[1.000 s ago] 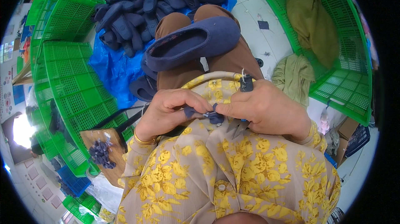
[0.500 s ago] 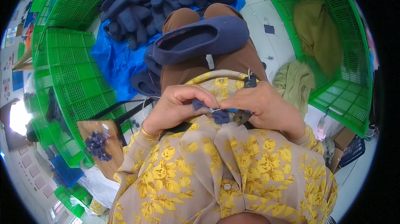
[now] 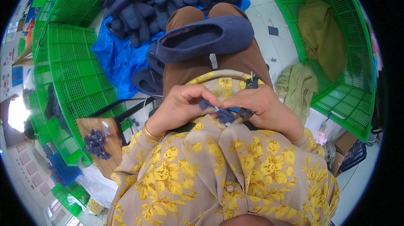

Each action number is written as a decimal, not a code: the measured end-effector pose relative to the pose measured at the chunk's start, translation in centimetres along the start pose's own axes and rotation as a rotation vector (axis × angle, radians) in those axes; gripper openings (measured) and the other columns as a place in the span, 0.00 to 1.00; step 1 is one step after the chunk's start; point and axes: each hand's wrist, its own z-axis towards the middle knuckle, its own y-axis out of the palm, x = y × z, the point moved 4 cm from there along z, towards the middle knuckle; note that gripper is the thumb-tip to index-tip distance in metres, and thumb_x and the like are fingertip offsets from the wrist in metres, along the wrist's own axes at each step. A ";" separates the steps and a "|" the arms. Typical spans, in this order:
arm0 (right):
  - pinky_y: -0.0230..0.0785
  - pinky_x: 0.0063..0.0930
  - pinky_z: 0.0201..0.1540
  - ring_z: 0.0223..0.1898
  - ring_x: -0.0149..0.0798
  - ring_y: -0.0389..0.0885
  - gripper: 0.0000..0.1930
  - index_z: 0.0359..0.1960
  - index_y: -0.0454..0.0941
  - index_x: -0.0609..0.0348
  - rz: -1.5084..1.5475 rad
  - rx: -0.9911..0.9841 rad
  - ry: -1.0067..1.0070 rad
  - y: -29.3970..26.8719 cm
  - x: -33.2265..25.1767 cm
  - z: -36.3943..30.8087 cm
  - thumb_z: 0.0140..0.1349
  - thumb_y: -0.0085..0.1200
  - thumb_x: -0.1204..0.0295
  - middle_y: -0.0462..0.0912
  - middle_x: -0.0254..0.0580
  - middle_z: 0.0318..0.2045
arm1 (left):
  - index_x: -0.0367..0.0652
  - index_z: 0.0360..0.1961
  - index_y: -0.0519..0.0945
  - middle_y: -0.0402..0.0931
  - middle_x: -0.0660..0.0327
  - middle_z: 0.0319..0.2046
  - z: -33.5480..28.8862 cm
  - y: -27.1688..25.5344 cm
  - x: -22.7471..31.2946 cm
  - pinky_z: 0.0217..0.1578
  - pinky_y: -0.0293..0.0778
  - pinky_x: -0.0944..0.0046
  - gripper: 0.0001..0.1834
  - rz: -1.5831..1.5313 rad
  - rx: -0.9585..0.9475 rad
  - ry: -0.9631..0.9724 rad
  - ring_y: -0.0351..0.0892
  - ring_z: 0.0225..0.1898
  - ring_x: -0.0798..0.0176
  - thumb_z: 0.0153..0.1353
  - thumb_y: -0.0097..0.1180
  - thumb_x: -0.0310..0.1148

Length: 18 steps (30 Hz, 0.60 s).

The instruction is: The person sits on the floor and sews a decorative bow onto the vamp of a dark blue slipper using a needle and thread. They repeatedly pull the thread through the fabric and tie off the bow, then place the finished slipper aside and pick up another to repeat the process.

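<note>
My left hand (image 3: 180, 105) is closed, pinching a small dark blue piece of cloth (image 3: 226, 116) in front of my belly. A short pale strand (image 3: 217, 109) shows at the cloth, thread or needle, too fine to tell. My right hand (image 3: 264, 103) is closed beside it, thumb and forefinger near the cloth. A black piece (image 3: 251, 83) sticks out above that hand and a dark, narrow part shows under its fingers; their kind is unclear. Across my knees lies a dark blue slipper (image 3: 206, 39), its opening upward.
Many dark blue slippers (image 3: 145, 13) are heaped on a blue plastic sheet (image 3: 110, 64) beyond my knees. Green crates (image 3: 80, 83) stand at left, another green crate (image 3: 290, 20) with olive cloth (image 3: 322, 37) at right. A wooden board (image 3: 111, 142) at left carries small dark blue cloth pieces (image 3: 97, 144).
My right hand's thumb and forefinger have shifted slightly off the small cloth, and less of the pale strand shows. The slipper stays on my knees.
</note>
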 end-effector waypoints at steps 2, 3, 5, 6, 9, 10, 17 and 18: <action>0.74 0.35 0.37 0.35 0.48 0.83 0.25 0.44 0.80 0.55 0.005 0.009 0.006 0.2 0.0 -0.1 0.40 0.52 0.87 0.84 0.43 0.34 | 0.32 0.35 0.81 0.81 0.56 0.35 0.0 0.0 -0.1 0.39 0.81 0.67 0.07 0.005 0.002 -0.001 0.83 0.34 0.64 0.55 0.59 0.14; 0.74 0.35 0.37 0.35 0.48 0.83 0.25 0.44 0.79 0.55 0.007 0.014 0.009 0.3 0.1 -0.1 0.41 0.52 0.87 0.84 0.43 0.34 | 0.32 0.35 0.81 0.82 0.56 0.34 0.1 0.0 -0.2 0.39 0.81 0.67 0.07 0.005 0.004 -0.006 0.83 0.34 0.65 0.55 0.60 0.15; 0.74 0.36 0.36 0.35 0.48 0.83 0.23 0.43 0.78 0.56 -0.003 0.039 -0.017 0.7 0.5 -0.2 0.41 0.52 0.87 0.83 0.43 0.34 | 0.32 0.35 0.81 0.82 0.57 0.34 0.1 0.1 -0.2 0.38 0.82 0.67 0.06 0.010 0.012 -0.018 0.83 0.34 0.65 0.56 0.60 0.15; 0.74 0.36 0.36 0.34 0.48 0.82 0.22 0.42 0.78 0.56 -0.008 0.052 -0.030 0.8 0.5 -0.3 0.41 0.52 0.87 0.83 0.43 0.34 | 0.32 0.35 0.80 0.82 0.57 0.34 0.1 0.1 -0.3 0.38 0.82 0.67 0.06 0.014 0.018 -0.024 0.83 0.34 0.65 0.56 0.60 0.16; 0.74 0.37 0.36 0.34 0.49 0.82 0.21 0.41 0.75 0.56 -0.073 0.018 0.005 1.0 0.6 -0.2 0.41 0.52 0.86 0.82 0.43 0.34 | 0.33 0.36 0.80 0.82 0.57 0.33 0.3 0.2 -0.6 0.38 0.82 0.68 0.05 0.016 0.036 -0.013 0.84 0.33 0.66 0.57 0.61 0.18; 0.74 0.37 0.36 0.34 0.50 0.82 0.21 0.41 0.75 0.56 -0.066 0.022 0.009 1.1 0.6 -0.2 0.42 0.52 0.86 0.82 0.43 0.33 | 0.33 0.36 0.79 0.82 0.57 0.33 0.3 0.2 -0.7 0.38 0.82 0.68 0.05 0.014 0.042 -0.005 0.84 0.33 0.66 0.57 0.61 0.18; 0.73 0.38 0.36 0.35 0.53 0.81 0.20 0.43 0.73 0.54 0.066 0.054 0.085 1.1 1.4 -0.4 0.45 0.51 0.84 0.81 0.46 0.33 | 0.36 0.37 0.77 0.81 0.59 0.32 0.3 0.1 -0.3 0.36 0.79 0.70 0.06 -0.028 0.017 0.017 0.82 0.32 0.68 0.60 0.61 0.22; 0.73 0.38 0.36 0.35 0.53 0.81 0.20 0.43 0.73 0.54 0.064 0.057 0.063 1.1 1.5 -0.4 0.46 0.51 0.84 0.81 0.46 0.33 | 0.36 0.37 0.77 0.81 0.59 0.32 0.3 0.1 -0.5 0.36 0.80 0.69 0.06 -0.014 0.007 0.035 0.82 0.32 0.69 0.60 0.61 0.23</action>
